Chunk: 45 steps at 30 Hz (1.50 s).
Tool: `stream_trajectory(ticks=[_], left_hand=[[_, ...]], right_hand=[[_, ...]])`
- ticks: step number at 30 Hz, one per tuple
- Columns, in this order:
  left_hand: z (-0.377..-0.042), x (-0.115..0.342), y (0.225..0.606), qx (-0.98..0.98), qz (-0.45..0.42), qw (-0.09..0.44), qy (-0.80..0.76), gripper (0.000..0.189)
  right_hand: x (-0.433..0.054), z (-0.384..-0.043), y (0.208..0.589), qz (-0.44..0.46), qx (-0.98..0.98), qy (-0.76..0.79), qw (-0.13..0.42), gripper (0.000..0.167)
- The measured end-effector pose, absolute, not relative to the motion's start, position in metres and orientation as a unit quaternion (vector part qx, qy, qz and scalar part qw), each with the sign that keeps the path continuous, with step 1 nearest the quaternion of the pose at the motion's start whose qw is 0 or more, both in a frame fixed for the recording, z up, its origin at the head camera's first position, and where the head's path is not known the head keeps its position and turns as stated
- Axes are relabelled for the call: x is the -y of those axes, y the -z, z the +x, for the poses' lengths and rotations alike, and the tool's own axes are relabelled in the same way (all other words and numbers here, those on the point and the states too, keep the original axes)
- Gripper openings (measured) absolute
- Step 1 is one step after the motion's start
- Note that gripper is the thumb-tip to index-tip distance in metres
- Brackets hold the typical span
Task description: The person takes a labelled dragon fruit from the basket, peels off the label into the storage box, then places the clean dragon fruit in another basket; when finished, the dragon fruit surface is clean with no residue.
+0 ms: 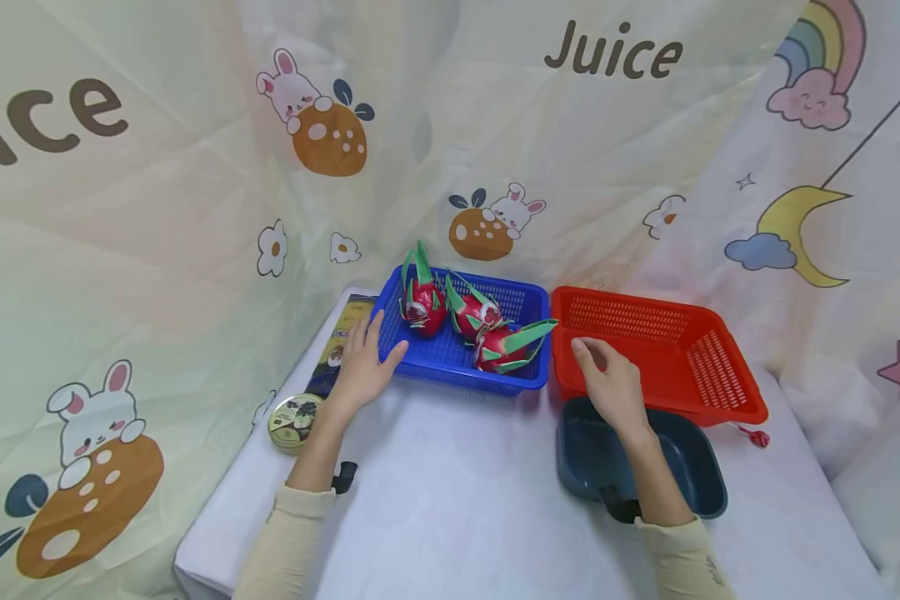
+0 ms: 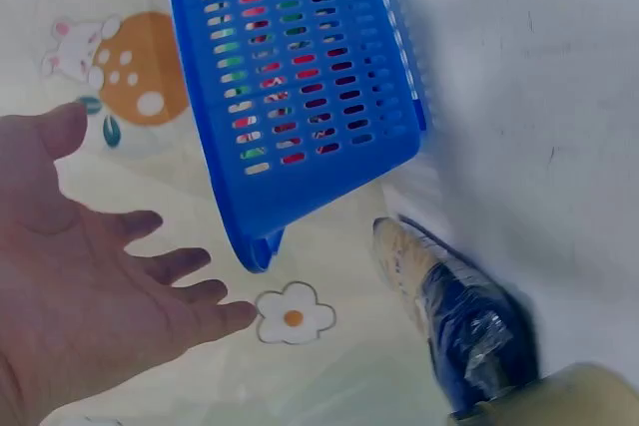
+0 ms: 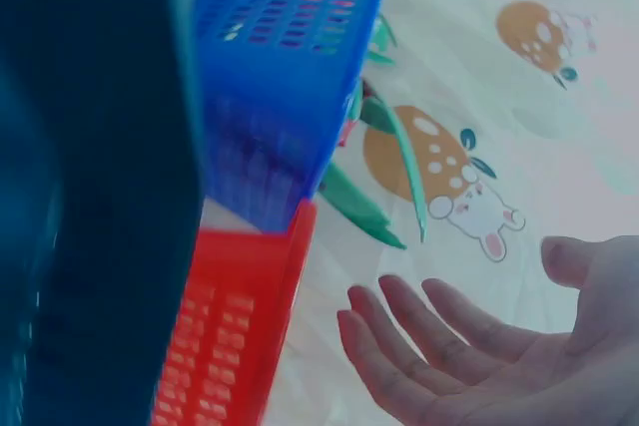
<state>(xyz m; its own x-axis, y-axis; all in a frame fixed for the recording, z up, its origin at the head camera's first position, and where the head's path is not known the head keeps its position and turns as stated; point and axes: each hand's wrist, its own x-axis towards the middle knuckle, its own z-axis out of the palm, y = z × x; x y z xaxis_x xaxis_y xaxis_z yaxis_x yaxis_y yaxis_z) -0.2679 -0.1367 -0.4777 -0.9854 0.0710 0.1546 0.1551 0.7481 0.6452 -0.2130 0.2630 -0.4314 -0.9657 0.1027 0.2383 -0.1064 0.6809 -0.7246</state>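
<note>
Three dragon fruits with green leaf tips lie in a blue basket (image 1: 450,367): one dragon fruit (image 1: 424,310) at the left, the others close together at the right. My left hand (image 1: 362,367), fingers spread and holding nothing, is by the basket's left front corner; the left wrist view shows the hand (image 2: 110,276) beside the blue basket wall (image 2: 300,77). My right hand (image 1: 613,385) hovers over the front left of a red basket (image 1: 645,333), above a dark blue basin (image 1: 690,450). In the right wrist view this hand (image 3: 499,356) has loosely bent fingers and an empty palm.
A round tin (image 1: 294,423) and a dark blue and gold packet (image 1: 337,342) lie along the table's left side. A small red wrapped lollipop (image 1: 757,437) lies right of the red basket. Printed curtains (image 1: 570,150) hang behind the table.
</note>
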Motion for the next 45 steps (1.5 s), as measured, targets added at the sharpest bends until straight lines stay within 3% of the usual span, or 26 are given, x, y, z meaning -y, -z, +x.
stream_trajectory(ticks=[6, 13, 27, 31, 37, 45], left_hand=[[-0.266, 0.147, 0.476, 0.886, 0.020, 0.083, 0.455, 0.082], [-0.277, 0.158, 0.482, 0.786, 0.105, 0.112, 0.599, 0.055], [-0.286, 0.167, 0.500, 0.586, 0.148, 0.042, 0.795, 0.053], [-0.288, 0.168, 0.504, 0.565, 0.152, 0.033, 0.810, 0.053], [-0.291, 0.167, 0.506, 0.548, 0.166, 0.038, 0.819, 0.046], [-0.288, 0.166, 0.504, 0.525, 0.185, 0.060, 0.829, 0.043]], right_hand=[[-0.249, -0.224, 0.436, -0.020, 0.865, -0.494, 0.086, 0.066], [-0.232, -0.237, 0.444, -0.021, 0.825, -0.565, 0.024, 0.061], [-0.207, -0.259, 0.452, -0.080, 0.713, -0.696, -0.030, 0.058], [-0.196, -0.260, 0.460, -0.095, 0.671, -0.736, -0.015, 0.050], [-0.181, -0.263, 0.469, -0.131, 0.622, -0.770, 0.059, 0.038], [-0.170, -0.270, 0.471, -0.167, 0.606, -0.769, 0.116, 0.033]])
